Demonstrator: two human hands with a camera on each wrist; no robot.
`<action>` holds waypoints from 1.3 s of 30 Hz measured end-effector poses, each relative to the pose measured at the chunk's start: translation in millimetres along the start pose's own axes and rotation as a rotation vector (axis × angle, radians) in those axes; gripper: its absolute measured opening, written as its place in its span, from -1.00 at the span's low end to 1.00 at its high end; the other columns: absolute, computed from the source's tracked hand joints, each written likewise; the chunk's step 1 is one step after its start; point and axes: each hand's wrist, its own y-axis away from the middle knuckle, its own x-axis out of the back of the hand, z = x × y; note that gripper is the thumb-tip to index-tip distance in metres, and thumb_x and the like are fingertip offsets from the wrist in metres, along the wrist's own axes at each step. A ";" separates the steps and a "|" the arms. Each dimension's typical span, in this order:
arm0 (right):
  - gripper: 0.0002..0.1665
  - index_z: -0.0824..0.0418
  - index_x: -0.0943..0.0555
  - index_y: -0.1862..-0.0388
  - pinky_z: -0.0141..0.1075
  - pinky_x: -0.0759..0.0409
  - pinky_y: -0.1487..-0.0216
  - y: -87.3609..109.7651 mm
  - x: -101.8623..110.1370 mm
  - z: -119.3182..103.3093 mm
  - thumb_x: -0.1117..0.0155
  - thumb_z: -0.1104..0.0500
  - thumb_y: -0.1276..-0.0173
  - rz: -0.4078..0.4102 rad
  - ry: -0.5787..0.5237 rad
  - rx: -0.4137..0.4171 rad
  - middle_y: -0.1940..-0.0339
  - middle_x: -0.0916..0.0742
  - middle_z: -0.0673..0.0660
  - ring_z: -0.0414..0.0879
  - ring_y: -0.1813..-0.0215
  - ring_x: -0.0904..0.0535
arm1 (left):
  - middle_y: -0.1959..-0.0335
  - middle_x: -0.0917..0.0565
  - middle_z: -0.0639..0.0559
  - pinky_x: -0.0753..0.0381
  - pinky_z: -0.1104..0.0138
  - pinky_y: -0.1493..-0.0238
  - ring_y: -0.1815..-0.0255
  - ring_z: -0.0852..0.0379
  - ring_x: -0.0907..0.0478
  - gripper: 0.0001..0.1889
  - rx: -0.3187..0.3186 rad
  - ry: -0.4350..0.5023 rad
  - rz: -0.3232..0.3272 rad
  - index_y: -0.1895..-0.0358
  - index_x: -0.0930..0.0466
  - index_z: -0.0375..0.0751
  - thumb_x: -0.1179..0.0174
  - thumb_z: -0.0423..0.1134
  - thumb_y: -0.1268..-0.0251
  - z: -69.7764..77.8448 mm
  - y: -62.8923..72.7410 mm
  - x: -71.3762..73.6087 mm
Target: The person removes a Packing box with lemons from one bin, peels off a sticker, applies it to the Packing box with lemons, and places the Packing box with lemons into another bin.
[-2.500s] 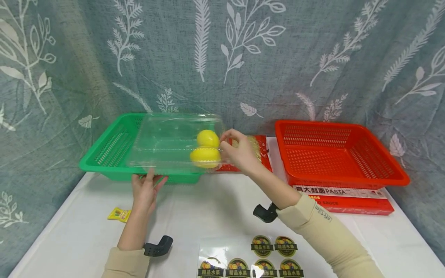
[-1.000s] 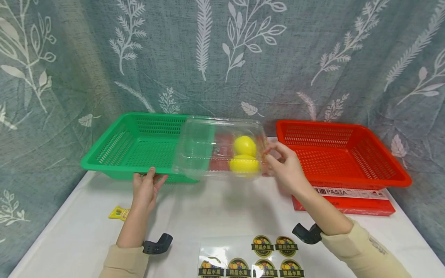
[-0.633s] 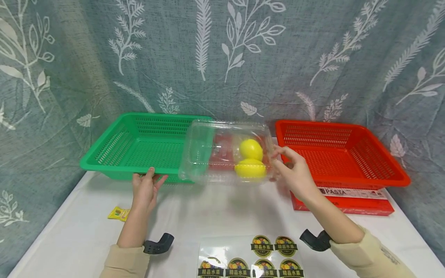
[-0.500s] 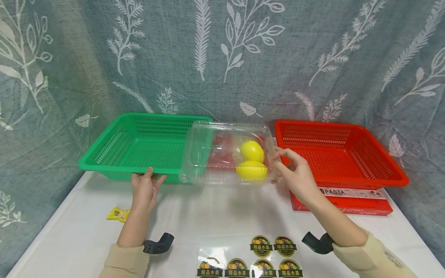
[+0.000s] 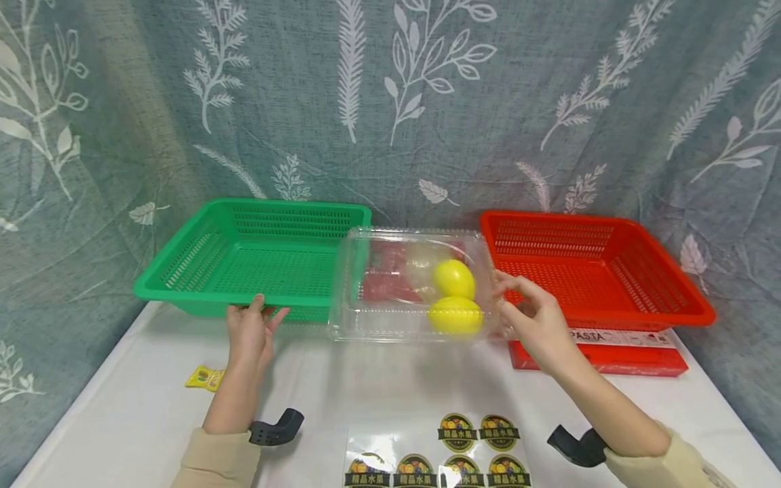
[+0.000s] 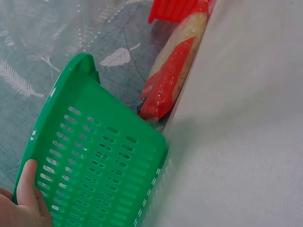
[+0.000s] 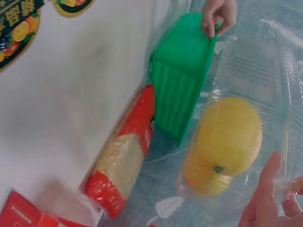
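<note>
A clear box [image 5: 387,318] with two lemons [image 5: 455,317] is gripped by the right hand [image 5: 537,322], a green basket [image 5: 274,268] by the left hand [image 5: 249,332].

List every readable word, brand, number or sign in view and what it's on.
"PASTA": on the red-and-white rectangular box.
"精品水果": on the round black-and-gold stickers.
Too small or blurred: finer sticker and box print, plus marks on the yellow wrapped packet, red-and-clear plastic bag and right beige sleeve.
</note>
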 end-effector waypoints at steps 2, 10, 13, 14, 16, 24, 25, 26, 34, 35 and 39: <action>-0.85 0.27 -0.48 0.17 -0.33 -0.62 0.35 1.7 0.5 1.7 -0.01 0.29 -0.32 0.001 0.000 -0.001 -0.32 -0.39 0.09 0.11 0.26 -0.57 | 0.06 -0.26 0.03 -0.47 0.43 0.01 0.12 0.18 -0.39 -0.77 0.002 0.009 0.008 -0.09 0.01 -0.09 0.30 -0.30 -0.45 0.5 -0.7 0.5; -0.86 0.31 -0.47 0.17 -0.31 -0.63 0.36 10.6 2.1 9.8 -0.02 0.32 -0.33 0.006 -0.019 -0.011 -0.32 -0.39 0.12 0.05 0.23 -0.57 | 0.06 -0.27 0.04 -0.48 0.43 0.01 0.11 0.20 -0.40 -0.77 0.008 -0.012 -0.015 -0.08 0.01 -0.07 0.29 -0.30 -0.45 1.4 -2.1 1.9; -0.88 0.30 -0.48 0.18 -0.33 -0.62 0.36 15.1 2.1 13.2 -0.03 0.32 -0.33 0.013 -0.011 -0.012 -0.31 -0.40 0.13 0.06 0.26 -0.57 | 0.06 -0.28 0.05 -0.48 0.43 0.01 0.11 0.21 -0.40 -0.76 0.012 -0.024 -0.022 -0.10 0.01 -0.07 0.29 -0.30 -0.45 1.0 -2.5 1.8; -0.88 0.30 -0.48 0.19 -0.33 -0.62 0.37 16.6 2.1 14.5 -0.03 0.33 -0.33 0.016 -0.008 -0.011 -0.31 -0.40 0.13 0.08 0.28 -0.57 | 0.06 -0.28 0.06 -0.48 0.43 0.01 0.11 0.20 -0.40 -0.75 0.011 -0.031 -0.023 -0.11 0.02 -0.07 0.30 -0.30 -0.45 0.8 -2.5 1.8; -0.89 0.30 -0.49 0.20 -0.33 -0.62 0.37 19.6 2.2 17.2 -0.04 0.33 -0.32 0.019 -0.001 -0.011 -0.31 -0.40 0.14 0.07 0.31 -0.56 | 0.05 -0.28 0.06 -0.47 0.43 0.01 0.08 0.18 -0.40 -0.74 0.008 -0.035 -0.024 -0.12 0.02 -0.08 0.30 -0.30 -0.46 0.5 -2.4 1.4; -0.89 0.32 -0.49 0.21 -0.34 -0.61 0.43 28.6 0.2 29.5 -0.05 0.35 -0.31 0.039 0.001 -0.012 -0.28 -0.43 0.17 -0.07 0.34 -0.52 | 0.04 -0.28 0.06 -0.48 0.43 0.01 0.08 0.19 -0.40 -0.73 -0.009 -0.063 -0.034 -0.14 0.02 -0.08 0.32 -0.30 -0.46 0.1 -1.5 2.5; -0.89 0.33 -0.49 0.21 -0.33 -0.61 0.44 29.4 -0.6 30.9 -0.05 0.36 -0.31 0.037 -0.012 -0.012 -0.28 -0.43 0.18 -0.08 0.36 -0.51 | 0.04 -0.28 0.06 -0.48 0.43 0.01 0.07 0.18 -0.40 -0.74 -0.011 -0.064 -0.035 -0.14 0.02 -0.07 0.32 -0.30 -0.46 0.2 -1.3 2.6; -0.89 0.34 -0.49 0.21 -0.32 -0.62 0.44 30.0 -1.5 32.1 -0.05 0.37 -0.30 0.036 -0.027 -0.013 -0.28 -0.42 0.19 -0.09 0.37 -0.50 | 0.04 -0.28 0.06 -0.48 0.43 0.01 0.07 0.18 -0.40 -0.74 -0.012 -0.065 -0.035 -0.13 0.01 -0.06 0.32 -0.30 -0.46 0.2 -1.1 2.8; -0.91 0.37 -0.47 0.23 -0.26 -0.64 0.43 34.1 -8.8 39.6 -0.05 0.39 -0.30 0.026 -0.090 -0.028 -0.29 -0.41 0.21 -0.10 0.43 -0.50 | 0.04 -0.28 0.06 -0.47 0.43 0.01 0.09 0.19 -0.40 -0.76 -0.012 -0.068 -0.039 -0.11 0.01 -0.04 0.32 -0.30 -0.46 0.1 -0.9 4.2; -0.92 0.36 -0.47 0.24 -0.26 -0.64 0.44 34.4 -9.5 40.3 -0.06 0.39 -0.30 0.027 -0.088 -0.030 -0.29 -0.41 0.21 -0.10 0.43 -0.49 | 0.04 -0.28 0.07 -0.47 0.43 0.00 0.10 0.20 -0.40 -0.75 -0.011 -0.070 -0.040 -0.12 0.01 -0.04 0.32 -0.30 -0.46 0.0 -1.0 4.3; -0.92 0.33 -0.48 0.25 -0.27 -0.63 0.44 35.8 -12.2 43.2 -0.05 0.40 -0.29 0.028 -0.084 -0.044 -0.29 -0.41 0.21 -0.11 0.45 -0.47 | 0.04 -0.28 0.07 -0.47 0.43 0.00 0.10 0.20 -0.40 -0.75 -0.009 -0.073 -0.047 -0.13 0.03 -0.06 0.32 -0.29 -0.46 -0.3 -1.7 4.9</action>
